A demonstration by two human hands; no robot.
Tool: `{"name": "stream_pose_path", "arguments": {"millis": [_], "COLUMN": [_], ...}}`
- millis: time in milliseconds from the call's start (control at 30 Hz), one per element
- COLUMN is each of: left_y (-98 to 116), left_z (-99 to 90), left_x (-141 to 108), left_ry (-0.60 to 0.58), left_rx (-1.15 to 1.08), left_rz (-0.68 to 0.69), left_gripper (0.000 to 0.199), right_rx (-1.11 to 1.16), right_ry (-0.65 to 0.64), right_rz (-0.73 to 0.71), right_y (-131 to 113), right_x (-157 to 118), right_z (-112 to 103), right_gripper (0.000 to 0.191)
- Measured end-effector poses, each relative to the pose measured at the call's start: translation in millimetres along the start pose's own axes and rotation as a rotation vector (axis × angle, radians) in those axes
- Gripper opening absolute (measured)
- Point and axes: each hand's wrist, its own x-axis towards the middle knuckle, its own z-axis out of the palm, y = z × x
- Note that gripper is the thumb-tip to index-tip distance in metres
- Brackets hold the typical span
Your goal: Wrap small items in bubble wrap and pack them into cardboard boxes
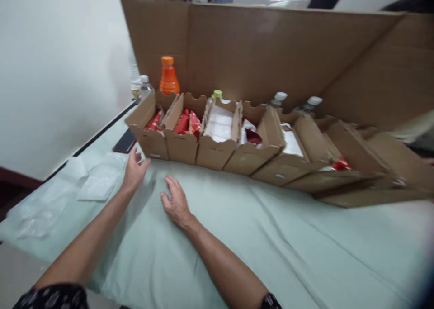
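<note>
My left hand [134, 169] is raised at the front corner of the leftmost cardboard bin [149, 142], with its fingers apart and nothing in them. To its right, my right hand [175, 199] hovers over or rests on the green cloth [217, 227], its fingers loosely curved and apart, holding nothing. A dark phone with a red edge [124, 141] lies just beyond my left hand. Red packets [188, 122] fill the second bin, and more red packets [155, 121] lie in the first. The third bin holds white bubble-wrapped items [219, 122].
Several more bins run right, one with a white packet [290, 140]. A tall cardboard panel [271, 51] stands behind them. An orange bottle [168, 78] and clear bottles [278, 99] stand behind the bins. Clear plastic wrap [50, 205] lies left, beside a white wall [57, 64].
</note>
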Motion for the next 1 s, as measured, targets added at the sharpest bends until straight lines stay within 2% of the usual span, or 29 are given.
{"name": "stream_pose_path", "arguments": {"millis": [67, 167, 233, 300, 367, 467, 533, 600, 633, 700, 733, 767, 833, 900, 933, 1000], "left_y": [-14, -42, -56, -62, -61, -52, -46, -41, -38, -31, -28, -24, -19, -17, -17, -18], "left_z": [-3.1, -8.7, -11.5, -13.7, -16.0, -18.4, -17.7, -14.4, -11.7, -4.6, -0.6, 3.6, 11.5, 17.7, 19.9, 22.6], "left_x": [-36, -80, -97, -108, -118, -141, -160, -177, -184, -195, -199, -201, -205, -206, -206, -205], "left_ry": [-0.028, -0.180, -0.239, -0.281, -0.310, -0.331, -0.331, -0.321, -0.323, -0.340, -0.354, -0.368, -0.387, -0.397, -0.403, -0.405], "left_rx": [0.165, 0.424, 0.539, 0.631, 0.719, 0.825, 0.859, 0.876, 0.887, 0.918, 0.933, 0.944, 0.953, 0.962, 0.967, 0.976], "left_rz": [0.039, 0.265, 0.412, 0.538, 0.636, 0.732, 0.763, 0.767, 0.762, 0.743, 0.733, 0.724, 0.714, 0.721, 0.736, 0.763], "left_gripper": [0.078, 0.063, 0.055, 0.051, 0.050, 0.049, 0.048, 0.049, 0.050, 0.052, 0.053, 0.055, 0.058, 0.059, 0.060, 0.060], "right_rx": [-0.036, -0.107, -0.158, -0.240, -0.326, -0.358, -0.304, -0.151, -0.049, 0.069, 0.040, -0.036, -0.240, -0.463, -0.565, -0.704], "right_ry": [-0.010, -0.072, -0.116, -0.149, -0.181, -0.285, -0.429, -0.583, -0.641, -0.620, -0.480, -0.283, 0.143, 0.531, 0.578, 0.492], "right_rz": [-0.022, -0.081, -0.125, -0.181, -0.232, -0.239, -0.225, -0.185, -0.118, 0.134, 0.240, 0.306, 0.359, 0.387, 0.439, 0.580], "right_y": [-5, -13, -18, -24, -30, -35, -36, -37, -38, -41, -43, -44, -42, -32, -24, -4], "right_x": [2, 2, -6, -24, -50, -102, -138, -169, -182, -198, -202, -203, -195, -178, -168, -145], "right_z": [-1, -4, -7, -12, -23, -63, -107, -165, -199, -270, -307, -343, -411, -468, -491, -527], "right_gripper": [0.048, 0.032, 0.025, 0.024, 0.032, 0.047, 0.045, 0.038, 0.034, 0.034, 0.032, 0.030, 0.030, 0.030, 0.029, 0.026]}}
